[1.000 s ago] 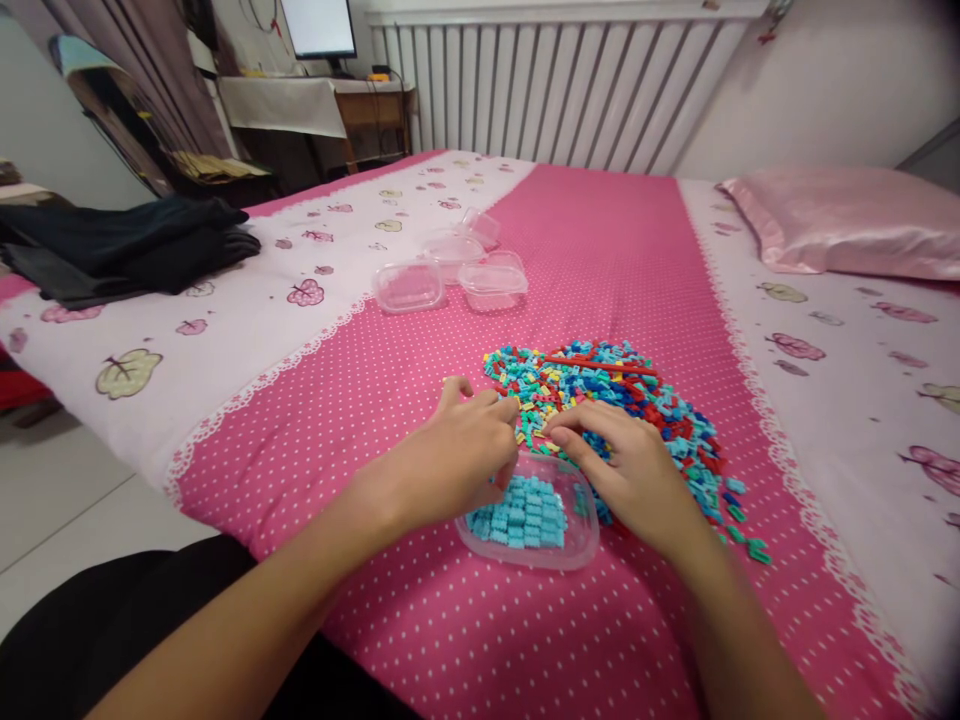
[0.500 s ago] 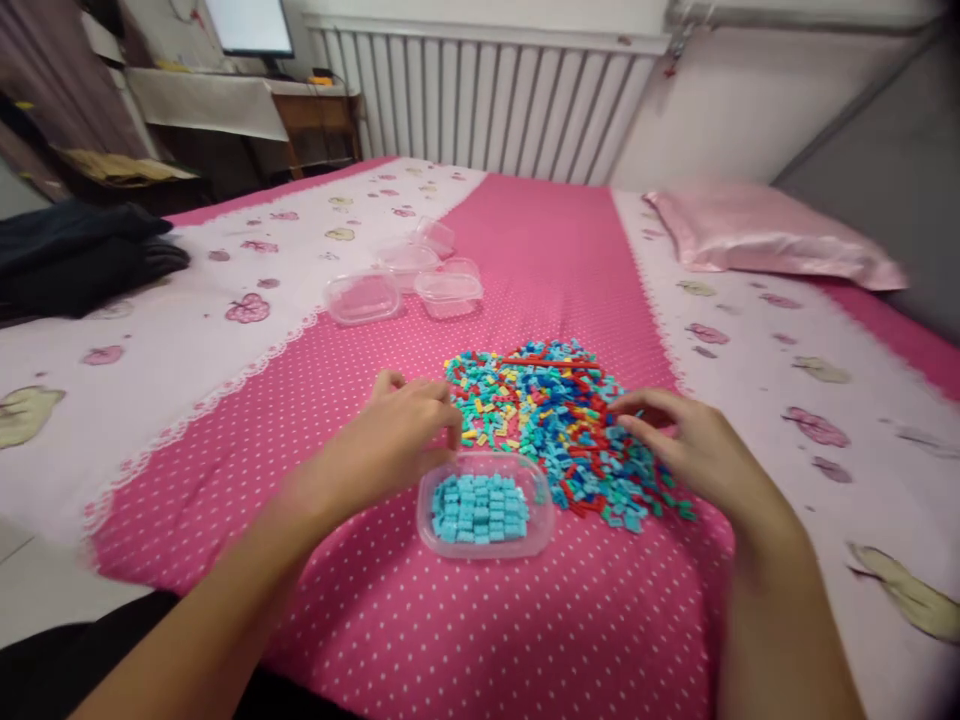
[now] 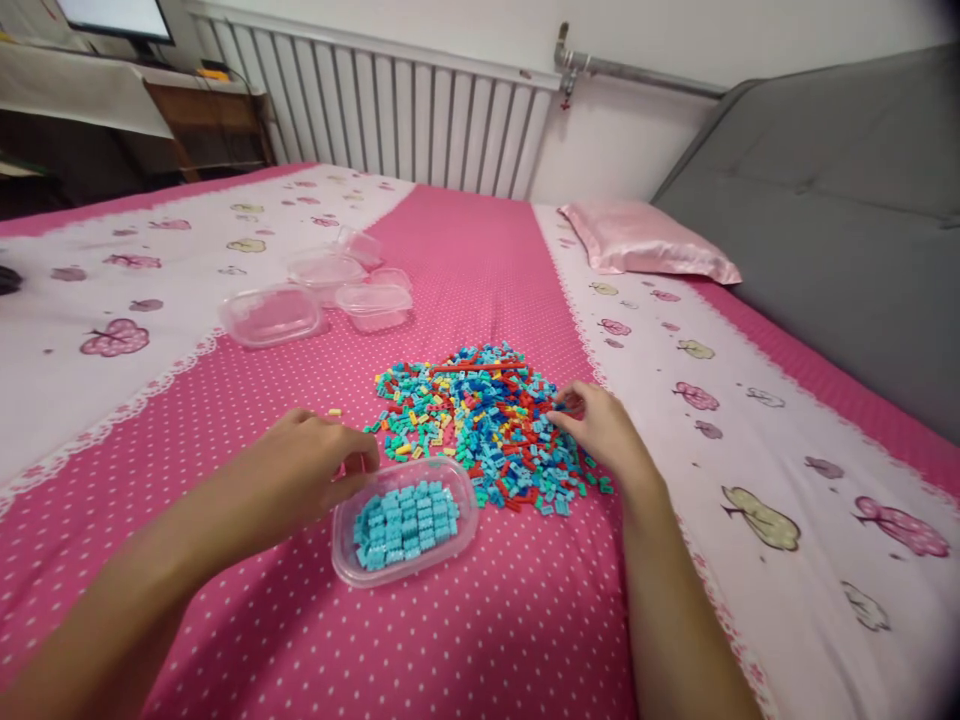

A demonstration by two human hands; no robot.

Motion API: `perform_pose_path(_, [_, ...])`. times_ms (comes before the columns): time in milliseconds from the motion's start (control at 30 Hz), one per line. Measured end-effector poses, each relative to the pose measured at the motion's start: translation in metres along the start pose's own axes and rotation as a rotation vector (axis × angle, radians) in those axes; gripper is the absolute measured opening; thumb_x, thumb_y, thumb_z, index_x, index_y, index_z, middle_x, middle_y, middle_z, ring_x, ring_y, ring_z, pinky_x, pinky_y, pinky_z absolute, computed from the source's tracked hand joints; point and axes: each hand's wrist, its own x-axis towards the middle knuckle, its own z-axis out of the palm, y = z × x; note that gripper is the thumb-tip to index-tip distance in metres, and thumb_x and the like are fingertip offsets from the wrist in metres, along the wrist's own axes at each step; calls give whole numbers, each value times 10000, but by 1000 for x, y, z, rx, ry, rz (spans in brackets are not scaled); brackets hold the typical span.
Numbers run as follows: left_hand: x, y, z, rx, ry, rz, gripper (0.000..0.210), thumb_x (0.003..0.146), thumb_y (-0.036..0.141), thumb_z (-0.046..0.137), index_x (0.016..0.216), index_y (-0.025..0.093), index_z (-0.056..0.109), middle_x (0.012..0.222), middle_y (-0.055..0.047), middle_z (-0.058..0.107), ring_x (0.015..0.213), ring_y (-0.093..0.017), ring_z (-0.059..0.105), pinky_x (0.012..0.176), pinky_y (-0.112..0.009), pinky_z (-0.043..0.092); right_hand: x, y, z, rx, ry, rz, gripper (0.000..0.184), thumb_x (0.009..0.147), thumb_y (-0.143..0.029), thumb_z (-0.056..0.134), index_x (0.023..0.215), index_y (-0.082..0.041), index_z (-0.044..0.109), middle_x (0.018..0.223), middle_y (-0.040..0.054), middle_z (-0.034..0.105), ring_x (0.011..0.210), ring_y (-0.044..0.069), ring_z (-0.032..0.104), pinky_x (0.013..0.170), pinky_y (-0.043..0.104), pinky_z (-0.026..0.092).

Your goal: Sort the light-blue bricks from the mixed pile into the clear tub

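A clear plastic container (image 3: 469, 520) sits on the bed, and many light blue toy bricks (image 3: 405, 522) lie in it, fitted closely side by side. My left hand (image 3: 319, 455) is at its upper left rim, thumb and forefinger apart with nothing visible between them. Behind the container spreads a pile of small toy bricks (image 3: 450, 410) in blue, red, yellow and green. At the pile's right edge is my right hand (image 3: 600, 425), its thumb and forefinger brought close together among the bricks. Whatever is between those fingertips is too small to make out.
Several clear plastic containers (image 3: 274, 318) stand farther back on the left. A long red stick (image 3: 480, 367) lies on top of the pile, and one yellow brick (image 3: 334, 411) lies apart from it. A pink pillow (image 3: 649, 240) rests by the grey headboard (image 3: 825, 200).
My view has turned to the right, so everything sits farther left in it. The container is slightly tilted now. Both hands stay near the same places, and the right thumb and forefinger are closer together.
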Motion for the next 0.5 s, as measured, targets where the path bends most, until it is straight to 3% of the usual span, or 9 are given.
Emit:
perform_pose_path(167, [-2, -2, 2, -8, -15, -20, 283, 996, 438, 533, 851, 281, 718, 802, 5, 723, 764, -209, 600, 755, -344, 323, -3, -18, 9, -9, -66, -72, 35, 855, -216, 679, 887, -202, 676, 900, 37, 664, 836, 197, 614, 780, 323, 452])
perform_pose_path(367, [-3, 1, 1, -8, -13, -28, 289, 994, 447, 514, 864, 284, 715, 775, 1, 707, 771, -213, 582, 793, -361, 323, -12, -27, -6, 7, -165, -139, 180, 947, -161, 593, 1002, -219, 755, 1000, 41, 679, 894, 168, 647, 836, 306, 478])
perform_pose_path(500, [-1, 3, 1, -13, -23, -31, 284, 983, 435, 508, 872, 282, 719, 776, -7, 706, 780, -224, 593, 823, -376, 339, -14, -35, -1, -57, -162, -102, 77, 893, -198, 706, 957, -194, 750, 1002, 57, 673, 846, 182, 654, 791, 320, 478])
